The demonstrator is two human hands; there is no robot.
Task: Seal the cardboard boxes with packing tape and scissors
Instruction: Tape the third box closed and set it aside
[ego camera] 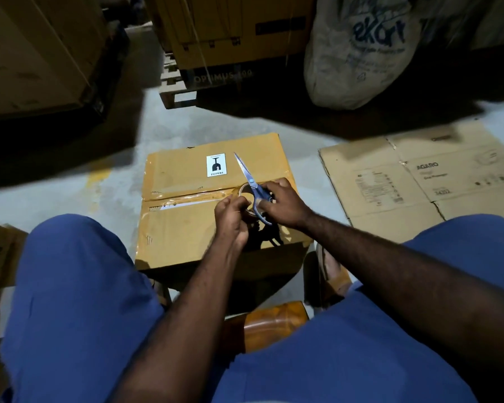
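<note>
Between the knees point(79, 286), the box point(181, 234) sits on the floor, its seam partly taped. My right hand point(284, 203) grips scissors point(252, 181) against the roll point(246, 191); my left hand point(232, 212) pinches the roll's edge. I should pull tape taut along the seam before cutting.

Counts by kind:
- 1 cardboard box point(186, 228), centre of frame, bearing 1 fragile label point(216, 165)
- 1 pair of scissors point(252, 184)
- 1 roll of tape point(243, 189)
- 2 hands: left hand point(232, 219) and right hand point(282, 203)
- 1 flattened carton point(419, 181), right
- 1 printed sack point(361, 53), upper right
- 2 large cartons: upper-left carton point(35, 53) and upper-centre carton point(230, 30)
- 1 pallet point(172, 91)
</note>
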